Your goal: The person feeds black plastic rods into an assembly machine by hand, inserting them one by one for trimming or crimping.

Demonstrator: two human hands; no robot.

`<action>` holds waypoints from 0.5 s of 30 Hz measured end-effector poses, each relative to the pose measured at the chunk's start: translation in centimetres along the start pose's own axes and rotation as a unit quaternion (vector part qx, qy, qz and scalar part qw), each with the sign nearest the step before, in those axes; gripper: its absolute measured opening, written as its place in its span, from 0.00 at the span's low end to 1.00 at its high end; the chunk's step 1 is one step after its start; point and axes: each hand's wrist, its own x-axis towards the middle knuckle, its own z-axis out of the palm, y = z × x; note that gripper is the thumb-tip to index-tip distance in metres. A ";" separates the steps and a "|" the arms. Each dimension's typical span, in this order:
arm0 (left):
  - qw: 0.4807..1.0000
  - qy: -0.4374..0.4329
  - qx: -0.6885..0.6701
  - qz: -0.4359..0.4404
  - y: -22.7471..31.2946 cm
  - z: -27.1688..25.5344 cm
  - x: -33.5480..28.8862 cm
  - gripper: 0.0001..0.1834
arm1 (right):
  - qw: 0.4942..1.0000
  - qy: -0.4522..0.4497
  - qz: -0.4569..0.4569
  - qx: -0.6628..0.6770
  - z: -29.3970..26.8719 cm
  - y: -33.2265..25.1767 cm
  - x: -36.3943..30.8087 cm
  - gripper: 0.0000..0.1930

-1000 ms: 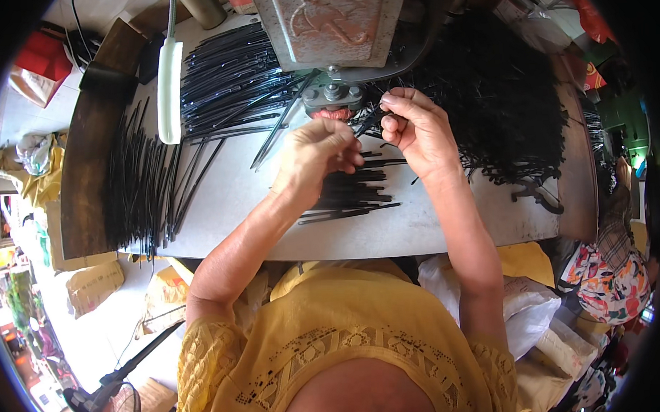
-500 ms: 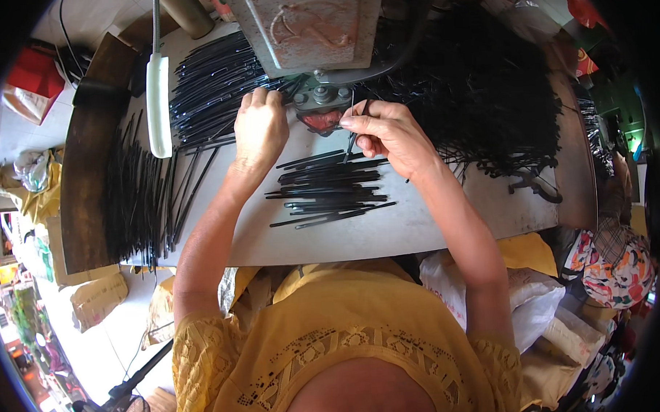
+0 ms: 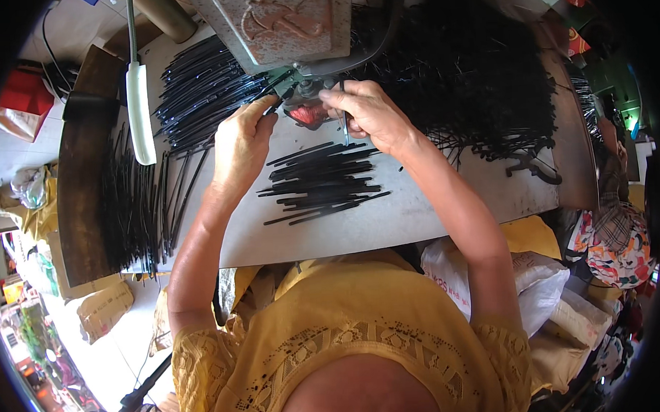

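Both hands have closed in on the nose of the grey machine (image 3: 287, 26) since a second ago, when they worked side by side lower over the bench (image 3: 432, 210). The left hand (image 3: 242, 140) has swung back from the fanned strips to the left of the machine and now pinches one thin black strip (image 3: 274, 100), its tip pointed into the red part (image 3: 308, 114) under the machine's nose. The right hand (image 3: 370, 117) is clamped on another short black strip (image 3: 344, 125), held upright just right of that red part. That looks like one piece being fed while the next is readied. The small heap of loose strips (image 3: 322, 181) lies just below the machine, between the forearms; it has thickened compared with a second ago, so finished pieces seem to be gathering there. A tangled black mass (image 3: 478, 77) lies right of the machine. A white lamp tube (image 3: 139, 114) hangs left of it. Far left of the machine, beyond the bench edge, sit a red box (image 3: 24, 97) and a brown cardboard package (image 3: 101, 308); below and right of it lies a white sack (image 3: 536, 286) with red print.
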 end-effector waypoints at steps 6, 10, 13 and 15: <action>1.000 0.003 -0.017 0.003 0.2 0.5 0.4 0.12 | 0.998 -0.040 0.008 0.049 0.5 -0.3 0.1 0.14; 1.000 0.004 -0.006 0.015 0.6 0.6 0.6 0.12 | 0.996 -0.060 0.002 0.064 0.5 -0.2 0.2 0.13; 0.998 0.013 0.011 0.057 0.0 0.8 0.7 0.14 | 0.997 -0.049 0.010 0.059 0.5 -0.3 0.3 0.13; 0.999 0.011 0.012 0.050 0.1 0.8 0.7 0.14 | 0.996 -0.058 0.008 0.060 0.5 -0.2 0.3 0.13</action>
